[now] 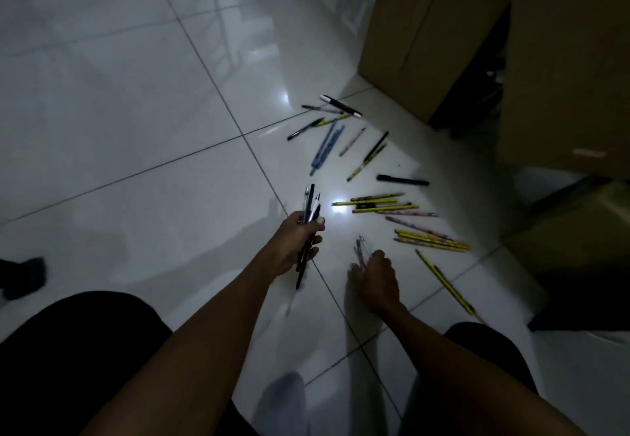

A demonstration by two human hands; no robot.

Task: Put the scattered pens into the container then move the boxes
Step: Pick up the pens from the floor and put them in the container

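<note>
My left hand (pixel 296 246) grips a bundle of several dark and clear pens (pixel 308 208), held upright above the white tiled floor. My right hand (pixel 375 280) is low over the floor and pinches a clear pen (pixel 362 249), blurred by motion. Several pens lie scattered ahead and to the right: yellow ones (pixel 378 203), blue ones (pixel 325 147), a black marker (pixel 402 180), a black and white one (pixel 341 105) and yellow pencils (pixel 431 243). Two tall cardboard boxes (pixel 429 33) (pixel 572 67) stand at the upper right. No container is in view.
The glossy tiled floor (pixel 136 111) stretches to the left. My knees in dark shorts fill the bottom corners, and a socked foot (pixel 284 398) shows between them. A dark shoe (pixel 24 277) lies at the left edge. A shadowed low object (pixel 576 231) sits at the right.
</note>
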